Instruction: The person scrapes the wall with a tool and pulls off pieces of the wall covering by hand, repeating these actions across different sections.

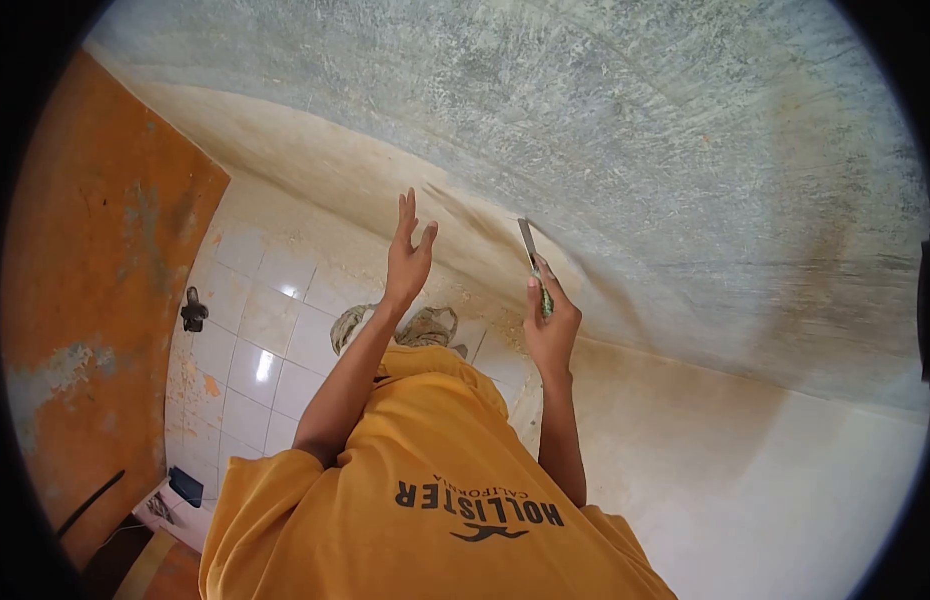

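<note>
My right hand point(551, 325) is wrapped round the green patterned handle of a scraper point(528, 240). Its grey blade points up, with the tip at the wall where rough grey plaster point(635, 150) meets the cream paint point(335, 155). My left hand point(410, 265) is raised in front of the cream part of the wall, fingers stretched out and nothing in it. The scraper's blade appears narrow from this angle.
An orange wall point(95, 270) with worn patches rises at the left. Flakes of paint lie on the white floor tiles point(250, 370). A small dark object point(194, 310) and a dark blue item point(185, 487) are on the floor at left. My feet point(425, 325) stand close to the wall.
</note>
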`<state>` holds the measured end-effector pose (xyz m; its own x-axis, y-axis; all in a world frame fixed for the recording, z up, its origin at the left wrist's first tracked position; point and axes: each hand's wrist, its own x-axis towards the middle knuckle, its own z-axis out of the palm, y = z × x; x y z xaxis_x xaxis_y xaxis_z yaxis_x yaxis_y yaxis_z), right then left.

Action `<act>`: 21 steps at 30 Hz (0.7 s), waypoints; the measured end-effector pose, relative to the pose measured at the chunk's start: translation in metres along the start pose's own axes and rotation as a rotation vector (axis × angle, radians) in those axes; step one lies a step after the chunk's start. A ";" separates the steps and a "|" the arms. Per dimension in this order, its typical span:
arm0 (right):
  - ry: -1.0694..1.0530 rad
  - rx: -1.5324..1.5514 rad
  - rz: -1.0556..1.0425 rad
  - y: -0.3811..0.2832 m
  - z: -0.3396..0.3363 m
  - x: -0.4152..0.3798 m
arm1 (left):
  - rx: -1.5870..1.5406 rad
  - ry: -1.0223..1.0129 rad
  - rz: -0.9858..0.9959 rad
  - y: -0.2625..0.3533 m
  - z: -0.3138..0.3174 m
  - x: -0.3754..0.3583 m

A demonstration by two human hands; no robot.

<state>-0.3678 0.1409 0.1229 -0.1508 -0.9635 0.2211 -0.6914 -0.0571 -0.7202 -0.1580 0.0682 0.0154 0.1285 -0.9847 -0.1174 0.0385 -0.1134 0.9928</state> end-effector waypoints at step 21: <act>-0.001 0.104 0.075 0.007 -0.012 -0.004 | -0.121 0.008 -0.064 -0.017 -0.011 -0.006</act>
<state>-0.3803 0.1472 0.1251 -0.1985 -0.9664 0.1632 -0.6015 -0.0114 -0.7988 -0.1485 0.0778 -0.0012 0.1299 -0.9749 -0.1808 0.1655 -0.1585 0.9734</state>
